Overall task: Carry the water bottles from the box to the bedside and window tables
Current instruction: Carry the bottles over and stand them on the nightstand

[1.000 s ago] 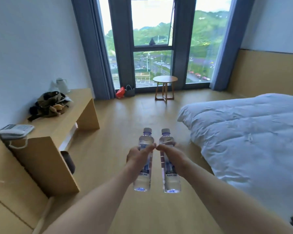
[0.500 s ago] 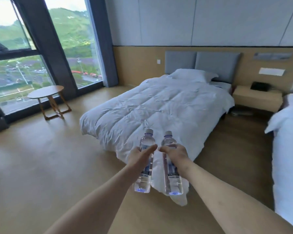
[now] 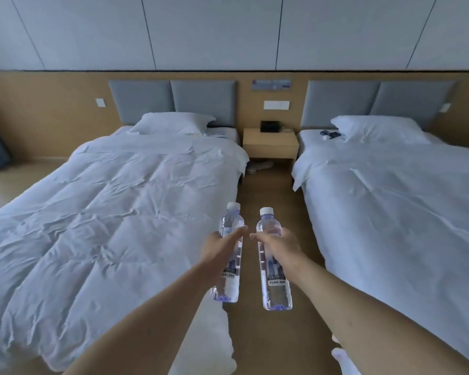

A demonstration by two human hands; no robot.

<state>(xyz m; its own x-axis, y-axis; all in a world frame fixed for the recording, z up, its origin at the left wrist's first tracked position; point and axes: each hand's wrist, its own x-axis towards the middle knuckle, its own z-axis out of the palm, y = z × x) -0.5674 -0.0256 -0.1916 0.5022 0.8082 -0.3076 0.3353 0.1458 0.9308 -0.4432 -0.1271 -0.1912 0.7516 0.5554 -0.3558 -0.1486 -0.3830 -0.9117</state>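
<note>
Head | left hand, right hand | bottles upright, caps up

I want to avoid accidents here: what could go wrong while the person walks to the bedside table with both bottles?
1. Slippers lie on the floor before the bedside table; the person might trip.
2. A dark object already sits on the table, so a bottle may knock it.
3. Left hand and right hand are both full.

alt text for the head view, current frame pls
A person's left hand and right hand each hold an upright water bottle over the aisle between two white beds, facing a wooden bedside table at the headboard wall.
</note>
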